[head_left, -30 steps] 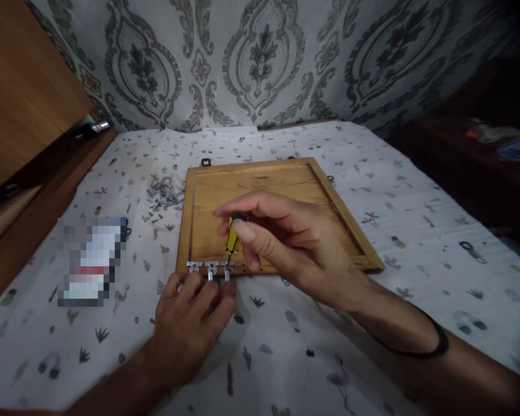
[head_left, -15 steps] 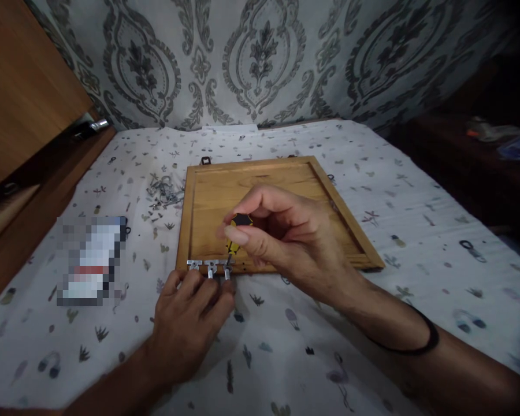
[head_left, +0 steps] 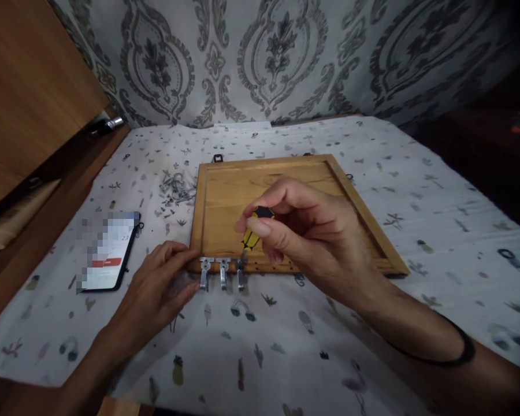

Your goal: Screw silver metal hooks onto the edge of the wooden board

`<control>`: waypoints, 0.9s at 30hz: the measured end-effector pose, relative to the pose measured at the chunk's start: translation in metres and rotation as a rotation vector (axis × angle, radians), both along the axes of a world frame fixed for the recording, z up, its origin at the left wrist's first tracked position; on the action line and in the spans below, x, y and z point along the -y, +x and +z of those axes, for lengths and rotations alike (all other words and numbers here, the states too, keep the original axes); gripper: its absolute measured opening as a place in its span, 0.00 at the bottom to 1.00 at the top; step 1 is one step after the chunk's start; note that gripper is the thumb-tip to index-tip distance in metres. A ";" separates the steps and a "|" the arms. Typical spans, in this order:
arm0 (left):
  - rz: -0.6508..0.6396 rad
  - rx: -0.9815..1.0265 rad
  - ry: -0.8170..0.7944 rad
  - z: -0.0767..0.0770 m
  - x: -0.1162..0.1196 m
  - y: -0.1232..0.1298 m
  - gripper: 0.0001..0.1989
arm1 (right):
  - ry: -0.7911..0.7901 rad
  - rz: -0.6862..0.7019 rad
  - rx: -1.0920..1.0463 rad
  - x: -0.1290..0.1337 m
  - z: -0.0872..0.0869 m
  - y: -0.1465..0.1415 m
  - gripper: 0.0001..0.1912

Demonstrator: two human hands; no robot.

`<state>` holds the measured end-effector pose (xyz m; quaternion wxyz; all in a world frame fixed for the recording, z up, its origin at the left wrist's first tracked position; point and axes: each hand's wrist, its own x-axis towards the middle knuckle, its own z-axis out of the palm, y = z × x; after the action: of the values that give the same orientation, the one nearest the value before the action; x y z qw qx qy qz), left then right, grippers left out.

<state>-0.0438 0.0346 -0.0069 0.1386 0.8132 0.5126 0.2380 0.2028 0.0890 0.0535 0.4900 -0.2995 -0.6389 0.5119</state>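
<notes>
My right hand (head_left: 316, 242) pinches a small yellow-and-black screwdriver (head_left: 252, 234) between thumb and fingertips. It is tilted, its tip down at the rightmost of three metal hooks (head_left: 223, 273). These silvery hooks sit in a row along the near edge of a framed wooden board (head_left: 229, 202), at its left end, their curved ends hanging over the edge. At the board's near left corner is my left hand (head_left: 153, 277), thumb and index finger apart, with the index fingertip against the frame and the thumb close to the leftmost hook.
Loose metal hooks and screws (head_left: 177, 188) lie in a pile left of the board. A phone (head_left: 112, 251) with a lit, partly blurred screen rests on the patterned cloth (head_left: 329, 358). Dark hangers (head_left: 217, 158) stick out from the board's far edge. Wooden furniture (head_left: 39, 104) stands at the left.
My left hand has moved left, off the hooks, to the board's corner, and its fingers have spread. The right hand keeps the screwdriver at the same hook. The view has shifted slightly.
</notes>
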 end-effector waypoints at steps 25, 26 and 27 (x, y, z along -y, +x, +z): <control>0.033 0.131 -0.114 -0.009 -0.001 0.004 0.19 | 0.065 0.005 0.006 -0.002 -0.003 0.001 0.13; 0.035 0.131 -0.114 -0.009 -0.001 0.005 0.19 | 0.070 0.003 0.006 -0.002 -0.003 0.001 0.13; 0.037 0.131 -0.115 -0.009 -0.001 0.005 0.19 | 0.070 0.004 0.004 -0.002 -0.003 0.001 0.13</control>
<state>-0.0390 0.0355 -0.0162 0.2136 0.7770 0.5303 0.2635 0.2034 0.0907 0.0504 0.4979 -0.2820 -0.6579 0.4896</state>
